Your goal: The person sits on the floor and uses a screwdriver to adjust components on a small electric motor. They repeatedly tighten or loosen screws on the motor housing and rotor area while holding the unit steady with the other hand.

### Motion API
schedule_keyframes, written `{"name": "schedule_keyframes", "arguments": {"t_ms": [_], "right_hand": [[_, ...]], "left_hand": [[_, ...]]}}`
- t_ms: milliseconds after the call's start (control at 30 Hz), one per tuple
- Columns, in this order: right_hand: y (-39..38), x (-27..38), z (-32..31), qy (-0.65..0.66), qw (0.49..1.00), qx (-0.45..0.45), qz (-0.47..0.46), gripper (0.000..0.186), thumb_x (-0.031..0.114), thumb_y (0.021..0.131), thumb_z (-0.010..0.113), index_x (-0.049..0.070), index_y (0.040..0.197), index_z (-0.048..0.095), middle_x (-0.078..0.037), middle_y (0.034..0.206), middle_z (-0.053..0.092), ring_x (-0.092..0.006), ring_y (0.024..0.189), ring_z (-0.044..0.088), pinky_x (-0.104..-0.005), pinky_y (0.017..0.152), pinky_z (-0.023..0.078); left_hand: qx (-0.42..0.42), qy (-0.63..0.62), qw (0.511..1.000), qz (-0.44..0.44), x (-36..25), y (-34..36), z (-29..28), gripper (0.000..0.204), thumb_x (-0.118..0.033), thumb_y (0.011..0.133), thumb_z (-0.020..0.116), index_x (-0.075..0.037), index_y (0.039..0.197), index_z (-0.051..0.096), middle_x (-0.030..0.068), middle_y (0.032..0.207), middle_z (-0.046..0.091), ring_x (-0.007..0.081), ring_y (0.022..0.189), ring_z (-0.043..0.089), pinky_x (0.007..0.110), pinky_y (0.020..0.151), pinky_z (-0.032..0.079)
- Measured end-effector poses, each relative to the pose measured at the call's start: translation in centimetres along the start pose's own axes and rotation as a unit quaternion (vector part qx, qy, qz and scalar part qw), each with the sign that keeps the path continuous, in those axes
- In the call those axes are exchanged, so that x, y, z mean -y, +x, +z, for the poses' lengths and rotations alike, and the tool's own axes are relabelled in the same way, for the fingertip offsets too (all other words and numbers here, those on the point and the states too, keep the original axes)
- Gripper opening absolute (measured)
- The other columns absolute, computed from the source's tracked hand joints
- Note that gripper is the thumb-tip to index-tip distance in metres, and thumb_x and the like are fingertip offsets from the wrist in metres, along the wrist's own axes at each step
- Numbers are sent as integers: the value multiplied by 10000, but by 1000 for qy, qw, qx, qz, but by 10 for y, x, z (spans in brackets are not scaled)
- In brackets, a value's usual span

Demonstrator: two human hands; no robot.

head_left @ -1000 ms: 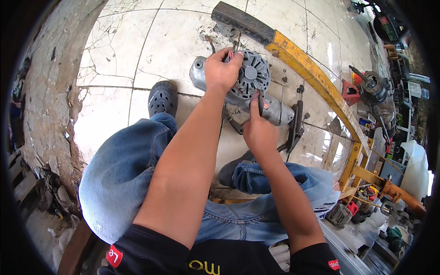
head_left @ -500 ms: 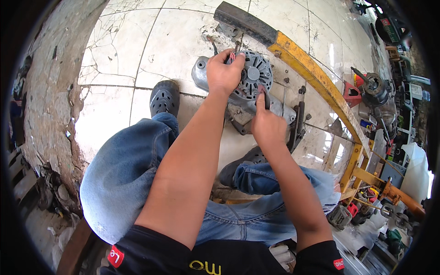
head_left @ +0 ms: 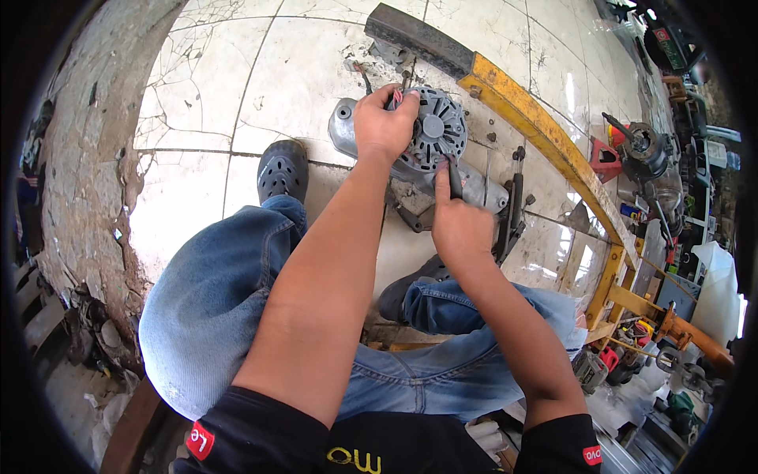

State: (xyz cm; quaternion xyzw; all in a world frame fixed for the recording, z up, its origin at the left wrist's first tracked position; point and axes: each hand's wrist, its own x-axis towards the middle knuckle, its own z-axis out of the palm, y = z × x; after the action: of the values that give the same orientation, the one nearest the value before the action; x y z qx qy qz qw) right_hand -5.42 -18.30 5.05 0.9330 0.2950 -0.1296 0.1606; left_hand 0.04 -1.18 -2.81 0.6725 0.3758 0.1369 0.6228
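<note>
A round grey motor housing (head_left: pixel 433 126) with radial slots and a raised centre rests on a longer grey metal casting (head_left: pixel 487 190) on the tiled floor. My left hand (head_left: pixel 382 128) is closed around the housing's left edge, and reddish wires (head_left: pixel 397 96) show by its thumb. At the housing's lower edge, my right hand (head_left: pixel 462 231) has its index finger stretched along a slim dark tool (head_left: pixel 455 180), the other fingers curled in. The tool's kind cannot be made out, and its tip is near the slotted rim.
A yellow and black metal beam (head_left: pixel 545 122) curves past on the right. Dark rods (head_left: pixel 515 193) and small bolts lie beside the casting. A red stand (head_left: pixel 605 160) and machine parts (head_left: pixel 649 154) are farther right. My shoes (head_left: pixel 283 175) flank the work.
My right hand has moved slightly left and down along the housing's lower edge, and the dark tool shows more. My left hand keeps its hold.
</note>
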Motion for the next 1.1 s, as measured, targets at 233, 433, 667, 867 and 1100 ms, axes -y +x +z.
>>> {"name": "schedule_keyframes", "arguments": {"t_ms": [233, 433, 667, 867, 1100], "right_hand": [[8, -2, -7, 10, 1000, -5, 7, 666, 119, 893, 542, -9, 1530, 398, -92, 701, 734, -247, 557, 704, -416, 582, 544], [7, -2, -8, 6, 1000, -9, -6, 662, 113, 889, 543, -21, 1523, 407, -92, 680, 731, -238, 559, 712, -421, 533, 533], [2, 5, -15, -5, 1000, 7, -9, 642, 113, 888, 545, -50, 1498, 429, -101, 679, 731, -242, 566, 716, -411, 535, 544], [9, -3, -14, -1, 1000, 9, -10, 644, 114, 888, 542, -47, 1501, 427, -111, 687, 734, -254, 573, 720, -427, 543, 548], [10, -13, -20, 9, 1000, 19, -18, 642, 106, 888, 538, -13, 1510, 430, -123, 700, 736, -268, 593, 725, -425, 574, 560]], "left_hand": [[6, -5, 1000, 5, -7, -4, 2, 557, -424, 819, 732, -17, 1199, 724, 271, 1230, 654, 374, 1217, 580, 405, 1078, 432], [9, -18, 1000, -18, -1, -1, 0, 563, -422, 812, 740, -10, 1197, 723, 270, 1231, 652, 371, 1212, 584, 404, 1077, 437], [-5, -2, 1000, -11, -1, -2, 1, 542, -404, 808, 749, -10, 1180, 730, 262, 1202, 666, 373, 1199, 592, 404, 1069, 444], [-7, -26, 1000, 1, 1, -4, 5, 530, -401, 806, 749, -12, 1165, 733, 260, 1205, 662, 376, 1175, 598, 406, 1059, 449], [-13, -23, 1000, 3, -1, -4, 4, 532, -407, 803, 751, -16, 1164, 734, 258, 1198, 663, 378, 1164, 604, 405, 1054, 450]]}}
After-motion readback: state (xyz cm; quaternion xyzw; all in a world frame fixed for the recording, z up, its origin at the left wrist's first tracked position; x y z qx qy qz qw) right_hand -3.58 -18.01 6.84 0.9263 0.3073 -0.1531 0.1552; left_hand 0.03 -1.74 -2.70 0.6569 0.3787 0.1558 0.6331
